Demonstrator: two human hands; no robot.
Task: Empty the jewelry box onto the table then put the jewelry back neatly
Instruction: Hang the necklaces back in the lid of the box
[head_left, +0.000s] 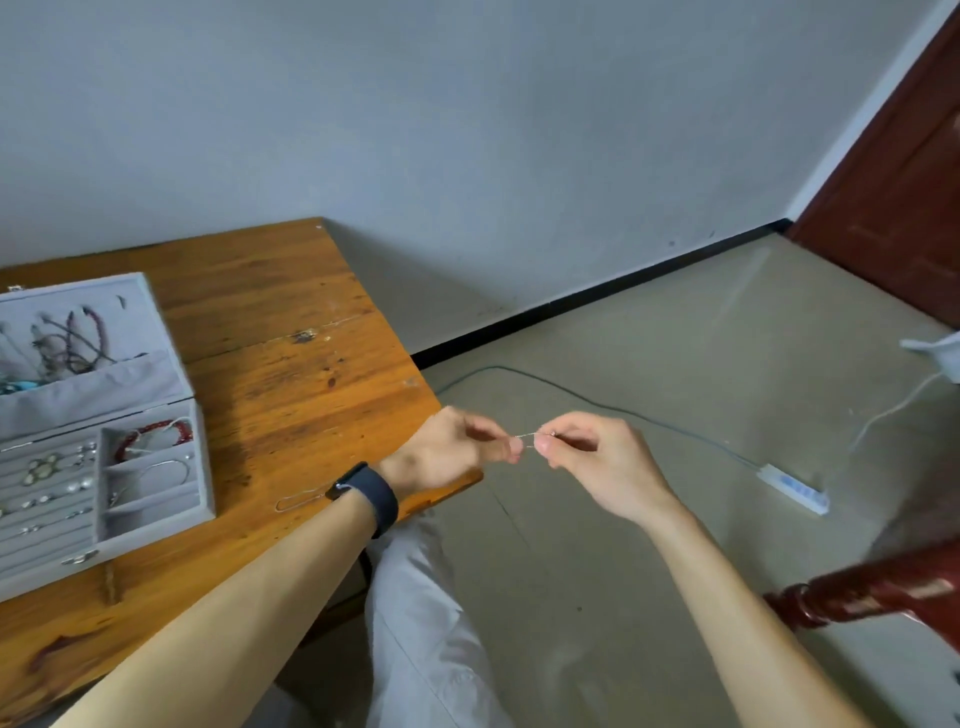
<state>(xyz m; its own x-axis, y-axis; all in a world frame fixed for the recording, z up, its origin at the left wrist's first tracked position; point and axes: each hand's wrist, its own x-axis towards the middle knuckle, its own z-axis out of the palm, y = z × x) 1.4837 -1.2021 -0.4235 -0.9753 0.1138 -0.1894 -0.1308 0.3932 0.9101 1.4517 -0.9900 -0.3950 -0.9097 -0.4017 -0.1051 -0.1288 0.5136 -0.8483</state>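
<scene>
A grey jewelry box (156, 525) stands open at the left of the wooden table (291, 374). Its lid holds hanging necklaces (78, 338). Its tray holds a red bead bracelet (156, 434), a silver bangle (166, 467) and several small earrings (52, 478). Off the table's right corner, my left hand (452, 452) and my right hand (592, 457) pinch a thin silver chain (527, 436) between their fingertips. A loop of thin chain (296, 502) lies on the table by my left wrist; whether it is the same chain I cannot tell.
A white power strip (792, 488) with a cable lies on the floor to the right. A dark red chair part (872, 592) is at the lower right, a brown door (898, 182) at the upper right. My grey-trousered leg (415, 623) is below the table edge.
</scene>
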